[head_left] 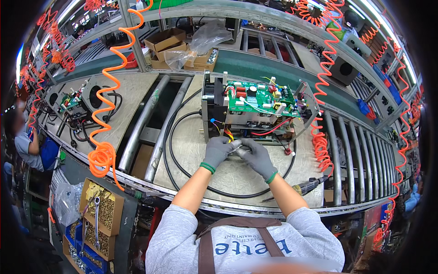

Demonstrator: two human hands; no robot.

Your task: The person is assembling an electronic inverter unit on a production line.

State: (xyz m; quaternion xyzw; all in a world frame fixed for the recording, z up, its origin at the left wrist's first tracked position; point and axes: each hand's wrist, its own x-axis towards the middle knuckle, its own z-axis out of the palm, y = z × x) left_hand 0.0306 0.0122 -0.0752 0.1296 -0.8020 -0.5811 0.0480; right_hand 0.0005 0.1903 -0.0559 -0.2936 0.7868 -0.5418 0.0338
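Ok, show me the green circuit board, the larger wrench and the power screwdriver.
Green circuit board (262,102): head view, middle of its top face.
Larger wrench (96,221): head view, middle of its shaft.
Power screwdriver (309,185): head view, on its body.

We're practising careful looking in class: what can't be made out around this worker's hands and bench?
Head view:
Anything pinched by the left hand or right hand: their grip covers it.
Lower ends of the yellow wires: the left hand hides them.
Middle of the power tool: the right forearm crosses it.
Exact kind of the brass-coloured fasteners: too small.
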